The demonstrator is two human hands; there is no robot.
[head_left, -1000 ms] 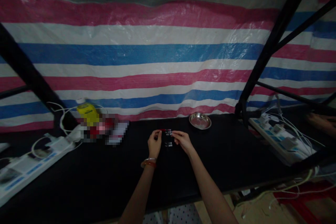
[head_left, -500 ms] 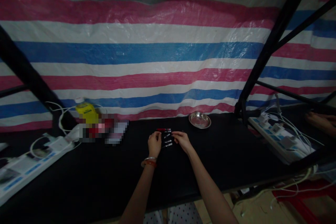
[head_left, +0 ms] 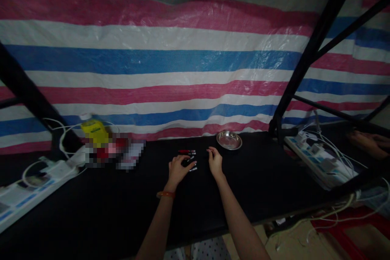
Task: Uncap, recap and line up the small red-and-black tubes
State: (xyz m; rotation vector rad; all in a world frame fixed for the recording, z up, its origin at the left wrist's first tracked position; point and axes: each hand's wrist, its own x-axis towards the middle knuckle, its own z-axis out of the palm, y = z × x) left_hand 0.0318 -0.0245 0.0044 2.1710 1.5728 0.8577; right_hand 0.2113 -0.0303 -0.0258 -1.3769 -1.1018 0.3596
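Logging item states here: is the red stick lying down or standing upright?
Lying down: the red stick shows its length along the black tabletop, beyond the left hand.

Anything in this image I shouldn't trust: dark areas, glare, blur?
Head view throughout: dim light sinks the black tabletop into near-blackness; glare flecks the striped sheet; a pixelated patch covers things beside the yellow container; the slim pieces by the left hand are too small and dark to read.

Makeshift workspace: striped tarp (head_left: 170, 61), 2 power strips (head_left: 33, 195).
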